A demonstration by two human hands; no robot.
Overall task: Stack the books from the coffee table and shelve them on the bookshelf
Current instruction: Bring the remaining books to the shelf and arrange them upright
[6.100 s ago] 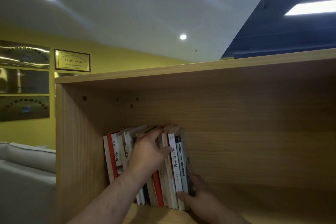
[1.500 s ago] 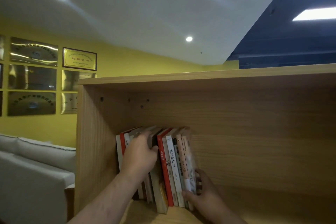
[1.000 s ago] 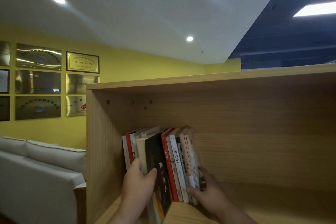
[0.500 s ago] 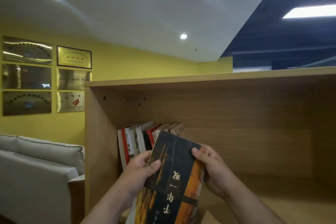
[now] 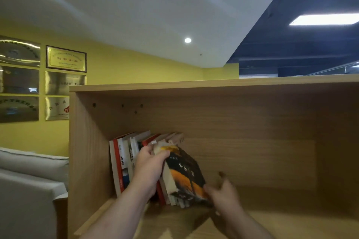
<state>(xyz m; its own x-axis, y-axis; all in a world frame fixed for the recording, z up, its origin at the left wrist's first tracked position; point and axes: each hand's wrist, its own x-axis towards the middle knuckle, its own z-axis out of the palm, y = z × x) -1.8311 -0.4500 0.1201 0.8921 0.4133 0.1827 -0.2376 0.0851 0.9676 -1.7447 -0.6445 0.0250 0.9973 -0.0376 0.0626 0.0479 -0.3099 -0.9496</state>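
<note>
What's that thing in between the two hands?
A tilted black and orange book, left hand gripping its top, blurred right hand by its bottom corner; head view.

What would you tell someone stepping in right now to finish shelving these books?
Left hand: grips the top edge of the dark paperback book with the orange cover, tilted at the right end of the row of standing books in the light wooden bookshelf.
Right hand: blurred, by that book's lower right corner; grip unclear.
Done: the row stands at the compartment's left.
Left: stand this book upright, flush with the row. Coffee table not in view.
</note>
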